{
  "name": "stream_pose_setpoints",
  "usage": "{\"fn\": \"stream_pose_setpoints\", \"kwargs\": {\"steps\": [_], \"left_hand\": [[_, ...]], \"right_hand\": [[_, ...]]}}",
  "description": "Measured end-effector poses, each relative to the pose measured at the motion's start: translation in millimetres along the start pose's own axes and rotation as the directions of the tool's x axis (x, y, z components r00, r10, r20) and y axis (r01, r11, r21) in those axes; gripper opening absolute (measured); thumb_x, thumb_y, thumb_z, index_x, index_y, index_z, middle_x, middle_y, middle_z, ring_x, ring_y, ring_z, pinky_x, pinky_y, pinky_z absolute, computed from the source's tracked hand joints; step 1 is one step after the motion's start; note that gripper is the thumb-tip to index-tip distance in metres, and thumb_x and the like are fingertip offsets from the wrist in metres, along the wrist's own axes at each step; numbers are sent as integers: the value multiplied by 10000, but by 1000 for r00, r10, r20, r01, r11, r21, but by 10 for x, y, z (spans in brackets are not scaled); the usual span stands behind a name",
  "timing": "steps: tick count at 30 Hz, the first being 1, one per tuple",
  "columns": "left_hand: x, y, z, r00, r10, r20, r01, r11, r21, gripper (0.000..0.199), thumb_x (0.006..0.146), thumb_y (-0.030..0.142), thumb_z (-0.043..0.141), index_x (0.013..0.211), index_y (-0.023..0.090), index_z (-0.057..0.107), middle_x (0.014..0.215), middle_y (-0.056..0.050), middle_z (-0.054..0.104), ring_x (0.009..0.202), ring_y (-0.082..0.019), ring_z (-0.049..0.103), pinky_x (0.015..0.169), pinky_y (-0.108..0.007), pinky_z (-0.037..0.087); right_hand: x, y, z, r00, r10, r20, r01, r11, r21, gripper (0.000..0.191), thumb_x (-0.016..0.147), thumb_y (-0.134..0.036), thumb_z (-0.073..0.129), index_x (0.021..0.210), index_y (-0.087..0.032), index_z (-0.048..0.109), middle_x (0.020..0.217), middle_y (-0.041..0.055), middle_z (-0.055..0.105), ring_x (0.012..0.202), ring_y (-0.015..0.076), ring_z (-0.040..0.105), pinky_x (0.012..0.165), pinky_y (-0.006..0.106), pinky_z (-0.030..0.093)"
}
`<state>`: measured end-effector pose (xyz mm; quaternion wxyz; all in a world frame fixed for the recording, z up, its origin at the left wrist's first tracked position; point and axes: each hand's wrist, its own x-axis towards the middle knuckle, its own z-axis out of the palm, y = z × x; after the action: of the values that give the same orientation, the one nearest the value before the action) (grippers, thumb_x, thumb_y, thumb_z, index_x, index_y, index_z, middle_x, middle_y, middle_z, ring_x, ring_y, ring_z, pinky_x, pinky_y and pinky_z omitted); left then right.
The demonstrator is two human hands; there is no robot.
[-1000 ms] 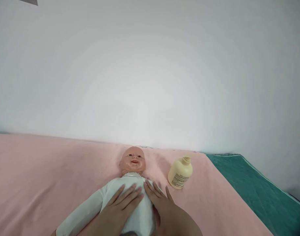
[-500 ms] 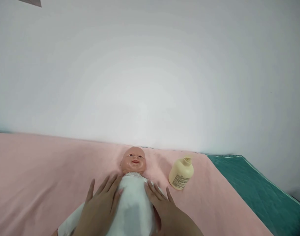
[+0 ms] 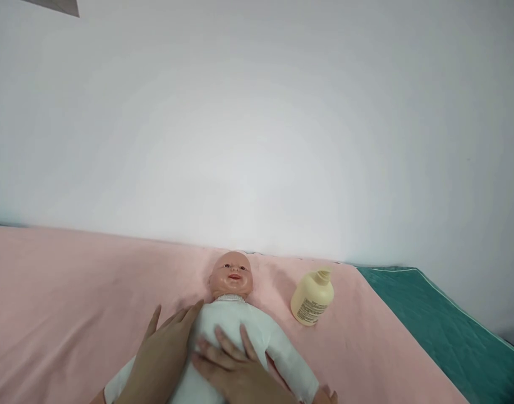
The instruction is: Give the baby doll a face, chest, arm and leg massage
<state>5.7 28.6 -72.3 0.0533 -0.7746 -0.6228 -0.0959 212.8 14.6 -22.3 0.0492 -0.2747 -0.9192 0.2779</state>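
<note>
A baby doll (image 3: 232,275) with a bald head and a white cloth body lies face up, its head toward the wall. My left hand (image 3: 164,348) rests along the doll's shoulder and side at the left, fingers stretched out. Across the middle of its chest lies my right hand (image 3: 234,365), flat with the fingers spread and slightly blurred. Neither hand grips anything. The doll's arm on the right reaches out over the cloth, while the one on the left is partly behind my left hand. Its lower body is out of view.
A pale yellow pump bottle (image 3: 311,297) with a printed label stands right of the doll. Under both is a pink cloth (image 3: 92,292). Green quilted fabric (image 3: 434,320) shows at the right, and a white wall (image 3: 248,140) rises behind.
My right hand has moved left from the doll's shoulder on the right onto the middle of its chest, uncovering the doll's arm. My left hand stays at the shoulder, its fingers slightly shifted.
</note>
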Motion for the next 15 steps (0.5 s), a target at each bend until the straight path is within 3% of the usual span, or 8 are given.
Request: {"fn": "stream_pose_setpoints", "kwargs": {"steps": [4, 7, 11, 15], "left_hand": [[11, 32, -110, 1000, -19, 23, 19, 999, -37, 610, 825, 46, 231, 1363, 179, 484, 1403, -43, 503, 1266, -215, 497, 1110, -577, 214], [20, 58, -194, 998, -50, 34, 53, 996, -69, 602, 835, 52, 225, 1359, 189, 490, 1385, -41, 526, 1260, -213, 502, 1112, -571, 207], [21, 58, -203, 995, -76, 62, 83, 990, -115, 596, 836, 56, 241, 1369, 184, 476, 1368, -47, 546, 1244, -210, 513, 1113, -556, 211], [16, 29, -171, 995, -79, 67, 86, 988, -125, 583, 836, 76, 274, 1368, 200, 480, 1379, -59, 536, 1246, -213, 507, 1104, -538, 237]], "right_hand": [[0, -21, -156, 981, 191, -33, -190, 981, 31, 882, 901, -621, 485, 1513, -227, -14, 1552, 51, -39, 1427, 297, -21, 1119, 566, -81], [-62, -63, -189, 943, 327, -61, -325, 945, 39, 991, 875, -651, 484, 1496, -123, -81, 1528, 95, -158, 1419, 281, -104, 1136, 543, -55], [-162, -116, -237, 884, 466, -44, -463, 885, 56, 1009, 870, -634, 498, 1487, -68, -66, 1542, 111, -116, 1422, 250, -115, 1152, 492, -63], [-244, -109, -293, 829, 559, -11, -559, 829, 29, 1081, 811, -616, 595, 1494, -62, -34, 1555, 127, -59, 1419, 279, -112, 1163, 475, -26]]}}
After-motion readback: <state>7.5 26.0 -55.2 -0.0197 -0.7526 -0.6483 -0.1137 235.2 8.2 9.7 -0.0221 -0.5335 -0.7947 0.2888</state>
